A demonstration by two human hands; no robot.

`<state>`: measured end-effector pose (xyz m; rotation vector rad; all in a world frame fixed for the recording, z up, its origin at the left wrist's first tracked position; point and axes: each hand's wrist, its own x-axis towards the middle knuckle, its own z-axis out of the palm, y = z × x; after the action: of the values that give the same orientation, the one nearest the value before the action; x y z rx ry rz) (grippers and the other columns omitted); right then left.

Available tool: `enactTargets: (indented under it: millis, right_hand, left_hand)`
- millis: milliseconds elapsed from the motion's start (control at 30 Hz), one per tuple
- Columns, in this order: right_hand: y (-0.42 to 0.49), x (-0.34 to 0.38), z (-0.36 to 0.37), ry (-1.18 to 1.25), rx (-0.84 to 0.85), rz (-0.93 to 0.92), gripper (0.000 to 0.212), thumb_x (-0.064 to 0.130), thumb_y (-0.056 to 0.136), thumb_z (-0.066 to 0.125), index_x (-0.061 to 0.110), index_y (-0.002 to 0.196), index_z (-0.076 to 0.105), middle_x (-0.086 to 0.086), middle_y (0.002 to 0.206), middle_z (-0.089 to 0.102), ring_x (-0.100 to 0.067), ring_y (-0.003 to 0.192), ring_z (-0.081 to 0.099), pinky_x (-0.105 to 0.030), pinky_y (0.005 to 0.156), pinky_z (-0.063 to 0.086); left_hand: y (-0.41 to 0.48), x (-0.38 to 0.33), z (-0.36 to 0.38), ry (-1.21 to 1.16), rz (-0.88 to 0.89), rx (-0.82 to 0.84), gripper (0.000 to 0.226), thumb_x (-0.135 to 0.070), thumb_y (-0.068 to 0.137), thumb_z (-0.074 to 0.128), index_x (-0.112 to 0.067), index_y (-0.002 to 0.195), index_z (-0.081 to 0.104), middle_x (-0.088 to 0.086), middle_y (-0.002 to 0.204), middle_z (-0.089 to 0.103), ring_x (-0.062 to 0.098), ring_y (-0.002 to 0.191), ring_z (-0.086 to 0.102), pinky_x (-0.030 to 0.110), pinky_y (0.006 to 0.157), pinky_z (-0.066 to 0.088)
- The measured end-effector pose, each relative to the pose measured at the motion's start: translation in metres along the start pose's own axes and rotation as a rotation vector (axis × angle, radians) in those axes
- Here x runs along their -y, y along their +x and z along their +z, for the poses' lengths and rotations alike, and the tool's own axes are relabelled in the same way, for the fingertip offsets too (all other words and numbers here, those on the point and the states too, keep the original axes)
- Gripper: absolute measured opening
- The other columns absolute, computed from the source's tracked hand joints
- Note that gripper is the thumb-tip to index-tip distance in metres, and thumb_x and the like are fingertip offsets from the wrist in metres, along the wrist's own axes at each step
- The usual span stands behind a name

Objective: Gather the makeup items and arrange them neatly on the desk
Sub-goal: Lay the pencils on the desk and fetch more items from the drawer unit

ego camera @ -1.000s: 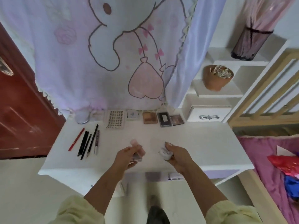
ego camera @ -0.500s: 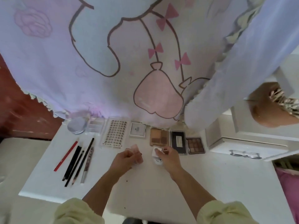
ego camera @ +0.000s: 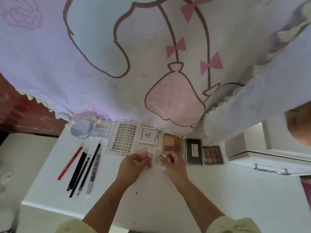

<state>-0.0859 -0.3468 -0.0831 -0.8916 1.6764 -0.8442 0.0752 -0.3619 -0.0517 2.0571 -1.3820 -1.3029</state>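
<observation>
On the white desk point(ego camera: 218, 190), my left hand point(ego camera: 133, 167) grips a small pink makeup item point(ego camera: 145, 153) just below the false-lash card point(ego camera: 124, 139). My right hand point(ego camera: 173, 165) pinches a small white compact point(ego camera: 160, 157) beside it. Behind them, along the curtain, lies a row: a round clear jar point(ego camera: 82, 131), a pale palette point(ego camera: 101, 130), a silver square compact point(ego camera: 148, 137), a tan palette point(ego camera: 172, 144), a black case point(ego camera: 193, 151) and a brown eyeshadow palette point(ego camera: 213, 155). Several pencils point(ego camera: 80, 169) lie side by side at the left.
A lilac cartoon curtain point(ego camera: 151, 64) hangs over the desk's back edge. A white drawer unit point(ego camera: 269, 158) with a metal handle stands at the right, a brown pot point(ego camera: 299, 130) above it. The desk's front edge runs near my forearms.
Both hands have carried their items forward from the desk's front to the row of palettes. My view has tilted closer to the desk and curtain.
</observation>
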Motion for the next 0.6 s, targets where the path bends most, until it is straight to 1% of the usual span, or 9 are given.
enactTargets:
  millis: [67,100,167,233,300,367,467,533,600]
  right_hand:
    - [-0.001,-0.002,-0.002,0.016,-0.008,0.021,0.011,0.024,0.089,0.069,0.015,0.095,0.067,0.013,0.067,0.05,0.0,0.059,0.045,-0.013,0.055,0.036]
    - [-0.002,-0.002,-0.002,0.014,-0.023,0.023,0.012,0.025,0.089,0.069,0.015,0.096,0.067,0.011,0.07,0.053,-0.004,0.064,0.048,-0.016,0.058,0.039]
    - [-0.003,-0.002,-0.002,0.01,-0.072,0.011,0.012,0.026,0.088,0.069,0.016,0.096,0.068,0.006,0.079,0.06,-0.012,0.072,0.055,-0.019,0.062,0.042]
    - [-0.003,-0.003,-0.002,-0.006,-0.12,-0.009,0.014,0.028,0.088,0.069,0.017,0.097,0.069,0.003,0.093,0.065,-0.011,0.083,0.06,-0.017,0.067,0.044]
    - [-0.004,-0.006,0.0,-0.026,-0.146,-0.008,0.016,0.028,0.088,0.069,0.018,0.1,0.07,0.004,0.1,0.066,-0.009,0.09,0.061,-0.018,0.071,0.045]
    - [-0.005,-0.006,0.0,-0.011,-0.159,0.0,0.015,0.028,0.088,0.07,0.02,0.1,0.071,0.007,0.099,0.068,-0.008,0.091,0.063,-0.018,0.072,0.047]
    - [-0.01,-0.006,0.001,-0.026,-0.18,0.021,0.012,0.029,0.088,0.069,0.021,0.095,0.073,0.013,0.088,0.07,-0.006,0.081,0.065,-0.021,0.07,0.05]
    - [-0.012,-0.006,0.002,-0.025,-0.19,0.048,0.011,0.03,0.088,0.069,0.021,0.093,0.073,0.012,0.085,0.071,-0.007,0.079,0.066,-0.025,0.07,0.052]
    - [-0.012,-0.004,0.001,-0.002,-0.186,0.071,0.007,0.03,0.088,0.069,0.024,0.09,0.073,0.009,0.084,0.072,-0.012,0.081,0.067,-0.032,0.074,0.054]
  left_hand:
    - [-0.003,-0.001,0.0,0.003,0.006,-0.029,0.025,-0.038,0.081,0.072,-0.016,0.074,0.063,-0.003,0.08,0.064,0.012,0.075,0.059,0.024,0.06,0.039]
    - [-0.004,0.0,0.0,-0.002,0.001,-0.037,0.025,-0.038,0.08,0.073,-0.016,0.074,0.063,-0.003,0.08,0.064,0.013,0.077,0.059,0.025,0.06,0.04]
    - [-0.007,0.0,0.0,-0.014,-0.007,-0.046,0.025,-0.038,0.08,0.072,-0.016,0.076,0.064,-0.003,0.083,0.065,0.012,0.081,0.06,0.024,0.062,0.041]
    - [-0.009,0.001,0.0,-0.02,-0.009,-0.056,0.024,-0.038,0.081,0.071,-0.016,0.077,0.063,-0.004,0.085,0.064,0.011,0.084,0.06,0.022,0.065,0.042]
    - [-0.011,0.002,0.0,-0.019,-0.008,-0.062,0.025,-0.038,0.082,0.07,-0.017,0.074,0.06,-0.005,0.084,0.064,0.01,0.083,0.06,0.019,0.064,0.04]
    - [-0.012,0.004,0.001,-0.021,-0.012,-0.061,0.025,-0.038,0.083,0.07,-0.015,0.077,0.062,-0.004,0.087,0.065,0.01,0.085,0.06,0.018,0.065,0.04]
    - [-0.013,0.007,0.001,-0.019,-0.005,-0.06,0.026,-0.037,0.083,0.069,-0.011,0.087,0.066,-0.006,0.09,0.066,0.007,0.08,0.056,0.014,0.065,0.038]
    - [-0.014,0.008,0.001,-0.018,0.001,-0.051,0.026,-0.037,0.084,0.069,-0.011,0.09,0.066,-0.008,0.088,0.063,0.005,0.076,0.053,0.013,0.065,0.038]
    - [-0.013,0.009,0.001,-0.025,0.001,-0.042,0.023,-0.038,0.084,0.069,-0.015,0.088,0.066,-0.01,0.091,0.063,0.005,0.08,0.055,0.013,0.066,0.038]
